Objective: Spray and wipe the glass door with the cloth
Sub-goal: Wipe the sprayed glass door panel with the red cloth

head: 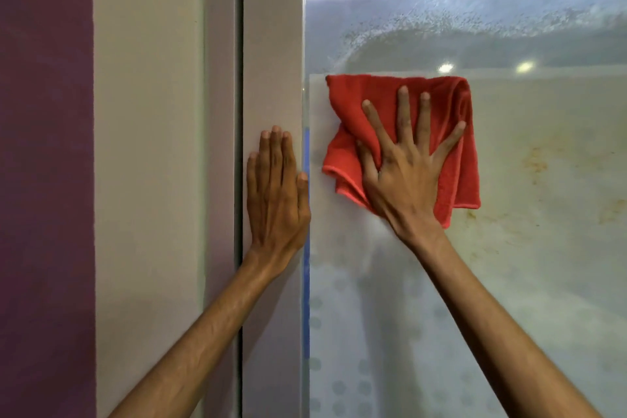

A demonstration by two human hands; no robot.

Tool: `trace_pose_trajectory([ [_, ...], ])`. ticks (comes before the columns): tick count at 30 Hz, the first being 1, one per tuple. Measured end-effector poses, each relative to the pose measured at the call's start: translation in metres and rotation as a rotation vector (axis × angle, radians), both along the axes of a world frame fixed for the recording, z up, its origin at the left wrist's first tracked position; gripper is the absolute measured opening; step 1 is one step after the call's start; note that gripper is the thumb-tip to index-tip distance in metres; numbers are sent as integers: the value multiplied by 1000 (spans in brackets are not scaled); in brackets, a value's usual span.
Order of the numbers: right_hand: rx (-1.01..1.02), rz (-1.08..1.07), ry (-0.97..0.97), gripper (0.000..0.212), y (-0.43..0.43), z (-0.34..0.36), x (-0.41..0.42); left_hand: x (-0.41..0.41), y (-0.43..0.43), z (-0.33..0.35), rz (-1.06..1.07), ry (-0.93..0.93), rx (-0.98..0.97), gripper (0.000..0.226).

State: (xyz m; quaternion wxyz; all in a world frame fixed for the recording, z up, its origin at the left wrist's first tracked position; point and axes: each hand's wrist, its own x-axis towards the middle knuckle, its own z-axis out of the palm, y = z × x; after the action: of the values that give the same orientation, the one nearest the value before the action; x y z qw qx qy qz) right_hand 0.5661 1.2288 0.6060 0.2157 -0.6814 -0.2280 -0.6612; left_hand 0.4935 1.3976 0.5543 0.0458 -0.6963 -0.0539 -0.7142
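The glass door fills the right half of the view, with a frosted band and a dotted pattern lower down. Spray droplets speckle the clear glass above the frosted band. A folded red cloth lies flat against the glass near its left edge. My right hand presses on the cloth with fingers spread wide. My left hand rests flat on the pale door frame, fingers together, holding nothing. No spray bottle is in view.
Brownish stains mark the frosted glass to the right of the cloth. A dark gap runs down between the frame and a beige wall panel. A purple wall stands at the far left.
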Motion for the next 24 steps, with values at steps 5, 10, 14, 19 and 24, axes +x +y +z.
trace_pose_trajectory([
  [5,-138,-2,12,71,-13,-83,-5,-1,2,0,7,2,-22,56],
  [10,-18,-42,93,70,-36,-73,8,-6,7,-2,-98,57,-1,54],
  [14,213,-15,194,65,-17,36,1,-12,14,-2,-170,83,1,54],
  [19,142,-29,142,85,20,85,-14,-17,17,-9,-184,4,25,52],
  [24,45,-33,58,61,38,71,-18,-12,16,-7,-259,-75,-9,51],
])
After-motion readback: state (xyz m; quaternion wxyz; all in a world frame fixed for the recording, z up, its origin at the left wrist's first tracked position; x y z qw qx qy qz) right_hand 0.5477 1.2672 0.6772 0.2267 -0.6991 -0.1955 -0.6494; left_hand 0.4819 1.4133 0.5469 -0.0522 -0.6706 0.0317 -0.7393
